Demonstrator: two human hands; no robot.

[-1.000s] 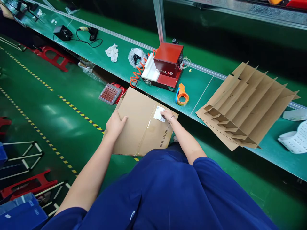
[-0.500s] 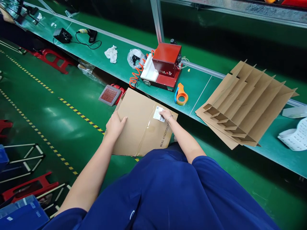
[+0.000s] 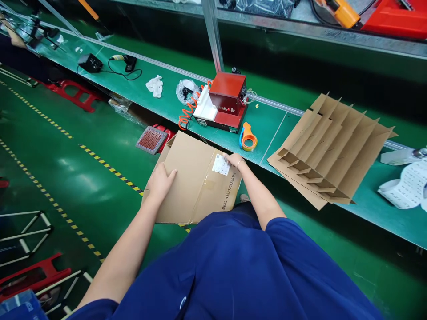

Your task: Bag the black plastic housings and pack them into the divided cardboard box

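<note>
Flat cardboard box [image 3: 190, 178] propped on lap, just below desk [image 3: 273, 122] edge. Left hand [image 3: 160, 181] open, palm pressing box's near side. Right hand [image 3: 233, 159] fingertips closed on white label [image 3: 220, 164] at box's far corner. Risk: unsupported box tilts, label creases or skews.

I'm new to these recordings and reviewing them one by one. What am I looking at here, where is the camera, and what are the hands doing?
There is no machine here: a person in blue clothing wears a camera on the head, looking forward and down. The left hand lies flat on a taped cardboard box. The right hand rests at the box's far edge, beside a white label. Beyond runs a green workbench carrying a red device, an orange tape dispenser, a cardboard divider grid and a strip of white labels.
</note>
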